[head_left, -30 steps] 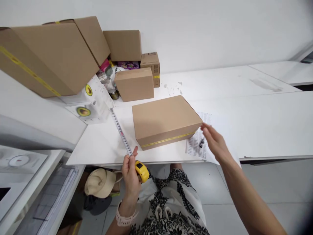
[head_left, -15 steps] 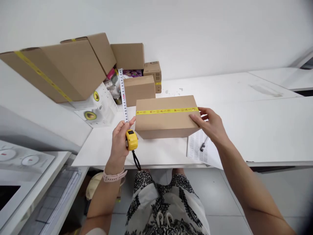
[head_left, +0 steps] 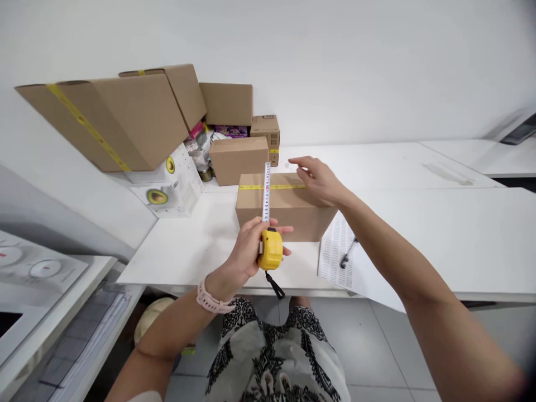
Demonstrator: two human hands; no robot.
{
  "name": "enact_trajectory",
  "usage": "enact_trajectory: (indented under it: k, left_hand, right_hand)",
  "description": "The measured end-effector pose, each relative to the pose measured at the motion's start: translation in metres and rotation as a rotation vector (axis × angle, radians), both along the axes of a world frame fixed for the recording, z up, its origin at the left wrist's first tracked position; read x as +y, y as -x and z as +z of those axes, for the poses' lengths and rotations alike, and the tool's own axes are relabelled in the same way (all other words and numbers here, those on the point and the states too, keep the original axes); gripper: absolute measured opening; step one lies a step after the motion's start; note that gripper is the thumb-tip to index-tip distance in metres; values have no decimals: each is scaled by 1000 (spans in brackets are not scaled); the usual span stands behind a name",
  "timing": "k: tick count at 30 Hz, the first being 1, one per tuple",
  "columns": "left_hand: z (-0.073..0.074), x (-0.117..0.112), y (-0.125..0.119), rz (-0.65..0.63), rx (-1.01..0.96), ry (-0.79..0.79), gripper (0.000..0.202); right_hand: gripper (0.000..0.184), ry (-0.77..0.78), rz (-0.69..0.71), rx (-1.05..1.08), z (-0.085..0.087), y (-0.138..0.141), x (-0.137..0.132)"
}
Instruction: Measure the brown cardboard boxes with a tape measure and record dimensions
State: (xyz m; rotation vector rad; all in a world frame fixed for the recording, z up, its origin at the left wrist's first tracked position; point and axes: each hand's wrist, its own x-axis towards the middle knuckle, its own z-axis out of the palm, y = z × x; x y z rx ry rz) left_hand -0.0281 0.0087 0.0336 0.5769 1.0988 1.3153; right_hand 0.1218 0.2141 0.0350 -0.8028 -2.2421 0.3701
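Note:
My left hand (head_left: 251,248) grips a yellow tape measure (head_left: 270,249) in front of a brown cardboard box (head_left: 288,215) sealed with yellow tape. The white blade (head_left: 266,191) sticks up across the box's front face to its top edge. My right hand (head_left: 318,177) hovers over the box's top near the right end, fingers stretched out and apart, holding nothing. The box stands on a white table (head_left: 419,234) near its front edge.
A printed sheet (head_left: 335,251) with a black pen (head_left: 347,254) lies right of the box. Behind it stand smaller cardboard boxes (head_left: 238,159), white avocado-printed cartons (head_left: 165,187) and large tilted cardboard boxes (head_left: 121,117) at back left. A hat (head_left: 151,326) lies under the table.
The left hand carried the tape measure from the box's left side to its front, blade upright against it. The right hand left the box's right end and rose over its top.

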Motion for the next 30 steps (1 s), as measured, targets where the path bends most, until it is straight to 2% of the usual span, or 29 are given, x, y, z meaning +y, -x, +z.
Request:
enact_trajectory:
  k: [5, 9, 13, 20, 24, 30]
  left_hand:
    - [8, 13, -4, 22, -2, 37, 7]
    - [6, 22, -1, 53, 5, 83, 12]
    - [3, 24, 1, 38, -57, 99, 15]
    - [-1, 10, -1, -4, -135, 75, 16]
    - [-9, 8, -6, 45, -135, 24, 29]
    - [-14, 9, -22, 136, -159, 16, 29]
  right_hand:
    - [59, -31, 96, -294, 5, 49, 24]
    - [48, 60, 89, -393, 6, 68, 30]
    - [37, 110, 71, -384, 2, 74, 29]
    - [43, 103, 78, -271, -11, 76, 31]
    - [42, 71, 72, -285, -12, 77, 32]
    - [42, 93, 18, -311, -4, 78, 23]
